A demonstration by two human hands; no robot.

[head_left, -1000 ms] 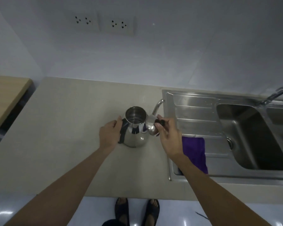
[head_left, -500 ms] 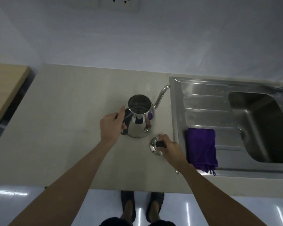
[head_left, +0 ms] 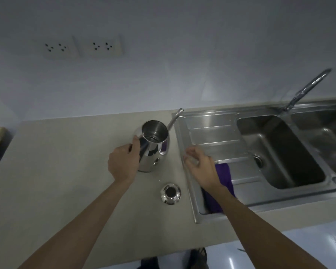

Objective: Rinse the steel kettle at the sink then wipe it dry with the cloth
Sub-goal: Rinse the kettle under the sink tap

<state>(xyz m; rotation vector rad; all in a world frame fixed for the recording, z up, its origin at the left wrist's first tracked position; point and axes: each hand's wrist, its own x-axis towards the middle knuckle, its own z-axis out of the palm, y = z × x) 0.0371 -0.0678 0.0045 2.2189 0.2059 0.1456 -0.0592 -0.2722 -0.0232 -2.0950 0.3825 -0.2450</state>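
The left hand (head_left: 123,165) was wrapped around the dark handle on the side of the kettle (head_left: 153,147), its fingers curled shut on the handle and its thumb resting near the rim. The kettle stood upright on the counter (head_left: 66,171) with its top open, and its shiny round body showed reflections. A thin curved spout (head_left: 176,118) rose from the side of the kettle away from the gripping hand, and its tip reached toward the edge of the sink (head_left: 202,121).

On the counter, closer to the person than the kettle and apart from it, lay the lid (head_left: 170,193), a small steel dome with a dark knob in its middle.

The right hand (head_left: 201,166) hovered beyond the lid on the sink side, over the ribbed draining board. Its fingers were loosely curled and held nothing. Partly hidden under that hand and forearm lay a purple cloth (head_left: 224,176), folded on the draining board.

Farther out on that side was the deep basin of the sink, with a drain in its floor and a tap (head_left: 306,89) arching above it. On the wall (head_left: 163,55) beyond the kettle were two sockets (head_left: 80,47).
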